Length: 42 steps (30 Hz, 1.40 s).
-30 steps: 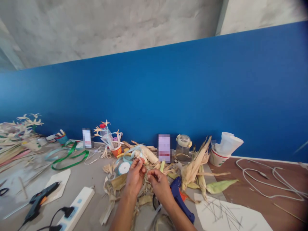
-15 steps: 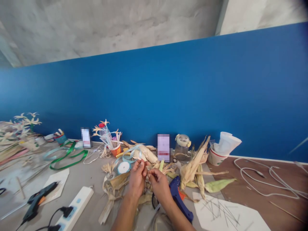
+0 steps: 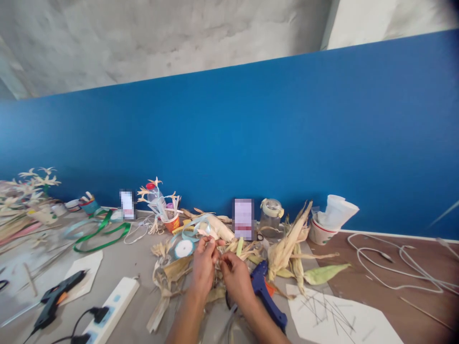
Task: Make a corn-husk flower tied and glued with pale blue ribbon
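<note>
My left hand [image 3: 203, 265] and my right hand [image 3: 235, 277] meet fingertip to fingertip above a heap of dry corn husks [image 3: 287, 248]. Both pinch a small pale piece between them, too small to name. A light blue ribbon spool [image 3: 184, 248] lies just left of my left hand, its ribbon looping up behind my fingers. A blue glue gun [image 3: 265, 296] lies under my right wrist.
A black glue gun [image 3: 59, 294] and a white power strip [image 3: 111, 306] lie at the front left. Green ribbon [image 3: 102, 234], cups of husk flowers [image 3: 163, 205], a glass jar [image 3: 271, 217], paper cups [image 3: 332, 217] and a white cable [image 3: 398, 267] line the blue wall.
My hands have drawn closer together, the right hand sliding slightly left toward the left hand. The view has shifted a little.
</note>
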Each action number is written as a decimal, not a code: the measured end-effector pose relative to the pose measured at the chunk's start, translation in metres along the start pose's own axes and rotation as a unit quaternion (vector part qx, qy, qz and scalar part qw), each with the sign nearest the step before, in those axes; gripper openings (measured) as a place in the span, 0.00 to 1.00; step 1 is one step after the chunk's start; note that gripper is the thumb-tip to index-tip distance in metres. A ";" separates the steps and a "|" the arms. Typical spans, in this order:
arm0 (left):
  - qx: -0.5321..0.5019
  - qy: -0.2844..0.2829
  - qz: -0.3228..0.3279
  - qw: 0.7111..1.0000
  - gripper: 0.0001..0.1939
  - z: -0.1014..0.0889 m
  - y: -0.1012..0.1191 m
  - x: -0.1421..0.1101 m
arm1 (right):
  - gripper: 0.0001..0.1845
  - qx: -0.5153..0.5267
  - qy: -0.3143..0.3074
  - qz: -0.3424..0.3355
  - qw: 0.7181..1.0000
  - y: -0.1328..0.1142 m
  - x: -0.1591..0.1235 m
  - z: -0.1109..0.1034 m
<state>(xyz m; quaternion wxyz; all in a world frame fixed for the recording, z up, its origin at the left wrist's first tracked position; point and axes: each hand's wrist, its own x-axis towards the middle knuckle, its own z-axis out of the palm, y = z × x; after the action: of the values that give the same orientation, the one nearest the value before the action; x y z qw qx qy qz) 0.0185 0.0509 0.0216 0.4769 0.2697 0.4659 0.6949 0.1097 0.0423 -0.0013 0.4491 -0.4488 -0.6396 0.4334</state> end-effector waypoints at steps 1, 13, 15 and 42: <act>-0.016 -0.008 -0.005 1.000 0.15 0.000 0.000 0.000 | 0.09 -0.001 -0.001 0.001 1.000 0.000 0.000 0.000; -0.002 -0.019 -0.005 1.000 0.14 0.004 -0.003 -0.003 | 0.07 0.078 -0.016 0.012 0.997 -0.008 0.000 -0.002; 0.009 -0.018 0.001 1.000 0.14 0.001 -0.003 -0.004 | 0.07 0.081 -0.019 0.008 0.997 -0.007 0.000 -0.001; 0.652 -0.059 0.095 0.750 0.10 -0.068 -0.012 -0.005 | 0.07 0.124 0.005 0.042 0.991 -0.008 0.011 -0.026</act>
<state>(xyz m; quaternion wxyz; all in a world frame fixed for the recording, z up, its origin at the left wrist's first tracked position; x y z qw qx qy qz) -0.0308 0.0209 -0.0174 0.1430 0.5983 0.7490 0.2463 0.1315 0.0547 0.0143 0.4856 -0.4182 -0.5593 0.5257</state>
